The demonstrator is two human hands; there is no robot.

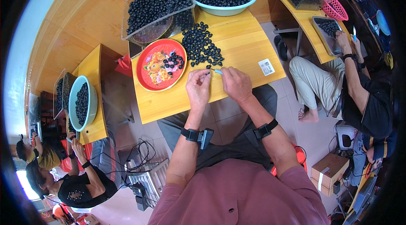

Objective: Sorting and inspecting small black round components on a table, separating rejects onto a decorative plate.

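Observation:
My left hand (198, 88) is over the near part of the yellow wooden table (241, 43), its thumb and fingers pinched around a small round black ball (208, 67), mostly hidden. Close beside it, my right hand (237, 85) grips a small tool with a light blue end (218, 71); its working tip is too small to make out. Just beyond both hands lies a loose spread of black balls (201, 45). Left of my left hand sits a round red floral tray (141, 70) with several balls in it, some showing pale spots.
A clear plastic bin (158, 30) and a light blue basin (223, 11), both full of black balls, stand at the table's far side. A white label (266, 67) is stuck on the right. People work at neighbouring tables on both sides. Cables (146, 153) lie at lower left.

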